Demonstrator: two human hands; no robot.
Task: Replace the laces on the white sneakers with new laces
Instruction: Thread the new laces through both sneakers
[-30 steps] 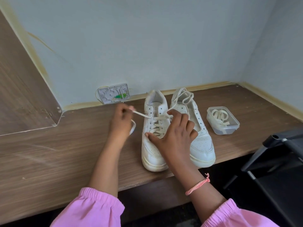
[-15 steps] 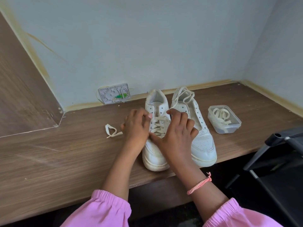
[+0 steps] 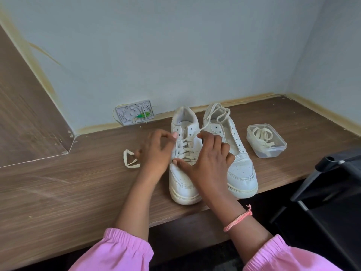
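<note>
loose lace end [image 3: 131,160] lies left on the desk [image 3: 58,192]; left hand [image 3: 156,151], fingers curled, grip unclear, touches the laced sneaker [image 3: 182,184], toe near, heel far; right hand [image 3: 210,163] pinches its lace [image 3: 185,148].

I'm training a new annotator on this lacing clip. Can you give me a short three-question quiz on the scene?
1. True or false: the right sneaker has lace threaded through all its eyelets.
2. Where is the plastic container? A) left of the sneakers B) right of the sneakers C) on the wall
3. What lies on the desk beside the left hand?

Key: 1. False. 2. B. 3. A loose lace end of the left sneaker, where the right hand rests.
</note>
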